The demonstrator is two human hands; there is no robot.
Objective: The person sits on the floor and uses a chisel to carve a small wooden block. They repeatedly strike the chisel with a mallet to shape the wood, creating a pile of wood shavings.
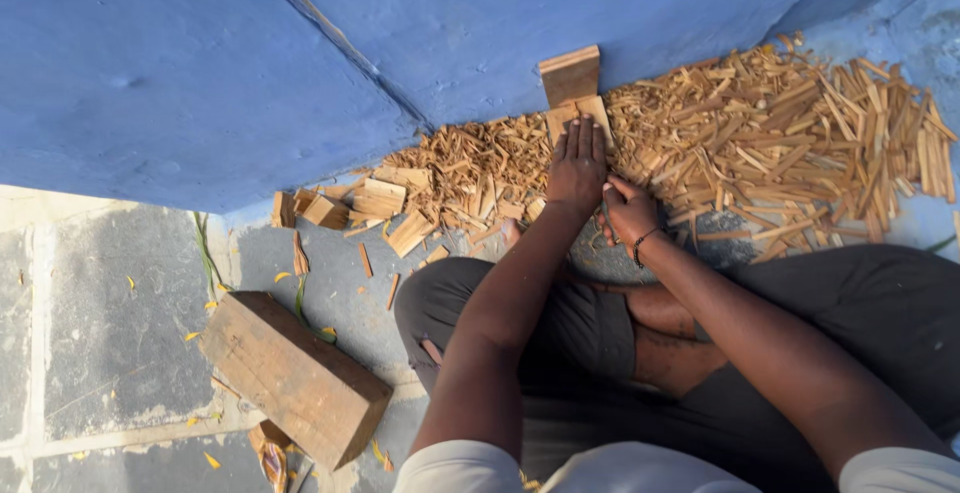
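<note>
- Blue-painted wall (200, 73) fills the top of the view and meets a grey, worn concrete floor (110, 323) where the person sits cross-legged in dark trousers.
- Pale wood sticks (800, 143) lie heaped along the foot of the wall, thin split pieces spreading far to the right.
- Chunkier offcuts (380, 198) sit at the left end of that heap, near the wall.
- 1 big wooden block (295, 378) lies on the floor well to the left of the person's knee, with yellow leaf bits scattered about it.
- 1 small slab (570, 75) leans upright against the wall, just above the heap.
- 1 flat board (580, 113) lies just below the slab, under the fingertips of the left hand (577, 168).
- Left hand is open and flat, fingers straight and together, pressing down on the board's near end.
- Right hand (630, 215) is just beside the left, to its right and nearer the body, with a dark bracelet at the wrist.
- Right hand is curled closed; something thin may be in it, but I cannot tell what.
</note>
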